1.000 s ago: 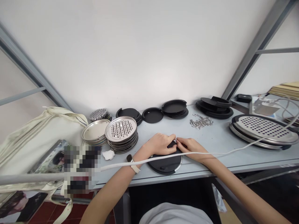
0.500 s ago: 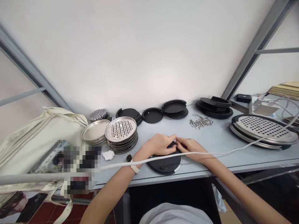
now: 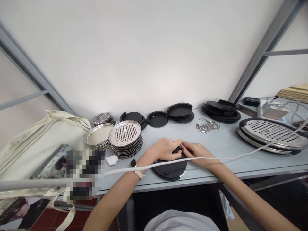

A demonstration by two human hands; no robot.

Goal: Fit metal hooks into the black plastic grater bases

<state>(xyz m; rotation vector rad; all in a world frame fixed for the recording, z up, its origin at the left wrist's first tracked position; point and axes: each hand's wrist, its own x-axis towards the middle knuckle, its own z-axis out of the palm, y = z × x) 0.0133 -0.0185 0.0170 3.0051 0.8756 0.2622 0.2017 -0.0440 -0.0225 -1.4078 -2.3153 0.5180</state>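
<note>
A round black plastic plate [image 3: 169,167] with a thin metal rim lies flat near the front edge of the desk. My left hand [image 3: 167,149] rests over its far part, fingers curled in on the black plastic. Beside it, my right hand [image 3: 196,154] has thumb and fingers pinched together at the plate's far edge. Between the two hands' fingertips shows a small shiny metal piece [image 3: 180,146], mostly hidden, its shape unclear. To the right and behind lies a pile of small metal wire clips [image 3: 207,125].
Grater discs [image 3: 125,133] stand stacked at left beside plain metal discs [image 3: 99,134]. Black plates [image 3: 180,111] line the wall. Perforated discs [image 3: 276,131] sit at right. A white cable [image 3: 216,158] crosses before my forearms. A cloth bag [image 3: 45,134] hangs at far left.
Both hands stay at the far edge of the black plate, fingers still pinched together. Only a very slight shift of the whole view is visible.
</note>
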